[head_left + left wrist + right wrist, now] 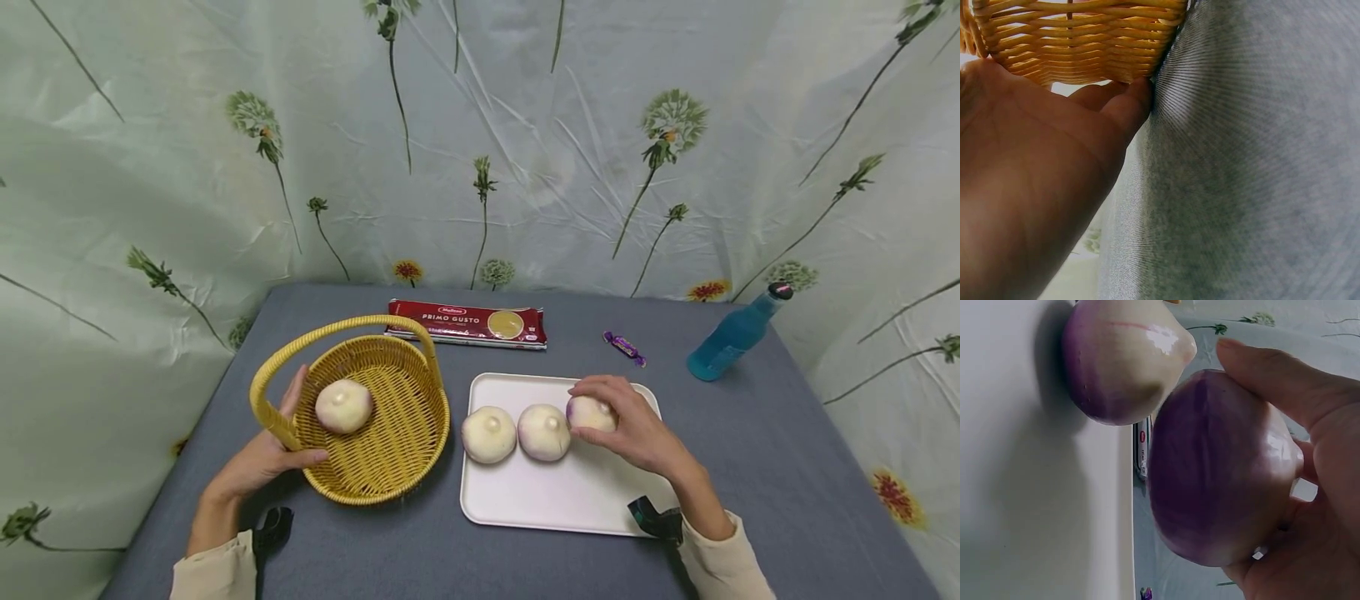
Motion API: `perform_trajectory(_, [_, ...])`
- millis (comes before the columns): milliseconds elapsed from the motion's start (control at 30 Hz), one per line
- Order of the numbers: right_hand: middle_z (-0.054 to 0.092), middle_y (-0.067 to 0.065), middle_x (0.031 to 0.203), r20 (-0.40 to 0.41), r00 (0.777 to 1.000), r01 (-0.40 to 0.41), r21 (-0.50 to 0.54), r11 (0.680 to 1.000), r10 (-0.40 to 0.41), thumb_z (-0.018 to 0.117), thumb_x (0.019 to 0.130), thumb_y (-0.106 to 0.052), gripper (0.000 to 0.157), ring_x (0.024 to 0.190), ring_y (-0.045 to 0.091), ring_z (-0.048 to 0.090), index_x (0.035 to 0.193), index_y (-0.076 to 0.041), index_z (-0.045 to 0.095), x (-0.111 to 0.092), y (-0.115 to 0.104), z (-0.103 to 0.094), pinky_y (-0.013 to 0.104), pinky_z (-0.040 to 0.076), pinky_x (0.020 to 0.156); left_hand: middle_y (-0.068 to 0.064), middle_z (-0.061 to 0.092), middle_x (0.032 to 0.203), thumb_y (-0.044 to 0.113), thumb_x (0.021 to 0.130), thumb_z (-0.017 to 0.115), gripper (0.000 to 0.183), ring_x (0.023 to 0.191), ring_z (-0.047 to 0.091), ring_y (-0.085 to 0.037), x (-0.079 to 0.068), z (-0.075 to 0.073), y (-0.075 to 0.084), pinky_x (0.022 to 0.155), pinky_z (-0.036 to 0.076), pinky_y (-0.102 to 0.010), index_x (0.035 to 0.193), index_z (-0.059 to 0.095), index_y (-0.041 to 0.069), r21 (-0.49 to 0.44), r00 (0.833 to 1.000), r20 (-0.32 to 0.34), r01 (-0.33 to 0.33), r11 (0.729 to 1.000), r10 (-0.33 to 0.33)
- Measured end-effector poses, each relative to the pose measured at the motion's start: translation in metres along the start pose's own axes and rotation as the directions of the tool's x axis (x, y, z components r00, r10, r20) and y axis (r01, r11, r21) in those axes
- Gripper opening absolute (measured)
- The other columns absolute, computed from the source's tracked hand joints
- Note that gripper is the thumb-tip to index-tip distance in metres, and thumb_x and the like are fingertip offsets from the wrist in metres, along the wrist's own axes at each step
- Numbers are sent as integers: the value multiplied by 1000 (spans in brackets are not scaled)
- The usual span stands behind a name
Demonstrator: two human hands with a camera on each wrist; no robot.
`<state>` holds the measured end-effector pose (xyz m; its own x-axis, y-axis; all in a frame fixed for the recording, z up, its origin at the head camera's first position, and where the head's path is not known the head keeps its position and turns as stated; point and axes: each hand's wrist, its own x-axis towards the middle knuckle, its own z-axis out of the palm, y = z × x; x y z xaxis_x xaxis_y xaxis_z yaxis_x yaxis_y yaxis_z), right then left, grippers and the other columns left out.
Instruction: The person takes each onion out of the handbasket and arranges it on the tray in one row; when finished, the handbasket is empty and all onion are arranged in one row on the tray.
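My left hand (262, 458) grips the near left side of a yellow wicker basket (408, 450), thumb at the rim and fingers along the outer wall. In the left wrist view the woven wall (1085, 44) sits against that hand. One white-and-purple turnip (343, 406) lies inside the basket. With thumb and fingers around it, my right hand (633, 425) holds another turnip (1216, 469), raised off the white tray (540, 500) in the right wrist view. Two more turnips, a left one (489, 435) and a middle one (543, 432), sit side by side on the tray.
Behind the basket lies a red pasta packet (468, 323). A purple-wrapped candy (624, 348) is beyond the tray, and a blue bottle (738, 333) stands at the far right. A flower-printed curtain (525, 167) hangs behind the grey table (375, 550).
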<state>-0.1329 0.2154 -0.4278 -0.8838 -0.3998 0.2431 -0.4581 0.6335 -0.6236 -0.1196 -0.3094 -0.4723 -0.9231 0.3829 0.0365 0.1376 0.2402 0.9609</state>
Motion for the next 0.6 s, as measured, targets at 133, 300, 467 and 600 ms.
perform_trajectory(133, [63,7,127,23,1000,-1,-8,1000,1,86,80,-23,46,118,28,54,120,-10,68,-1,1,0,41,47,89,-7,-26,165,-9,83,74,123,148,-20,-27,1,1,0,101,8,0,160,-11,37,3,1000,2,-14,1000,14])
perform_trajectory(300, [65,7,126,29,1000,-1,-21,1000,2,86,80,-23,45,116,28,56,120,-13,68,-2,2,-1,39,47,87,-9,-26,165,-10,82,73,123,148,-19,-27,2,1,0,100,10,0,160,-11,35,-2,1000,5,-28,1000,28])
perform_trajectory(467, [64,8,127,55,998,-16,-36,999,18,85,80,-26,47,115,29,56,122,-12,68,-4,3,-4,39,47,85,-8,-26,165,-10,82,73,123,149,-18,-24,2,1,1,100,10,0,160,-11,36,-6,1000,5,-19,1000,19])
perform_trajectory(600, [64,9,128,76,997,-24,-50,998,27,86,80,-26,48,114,30,57,121,-11,68,-5,4,-6,39,47,85,-7,-26,165,-9,83,74,123,149,-17,-19,1,1,1,100,11,0,160,-11,37,-7,1000,5,-3,1000,3])
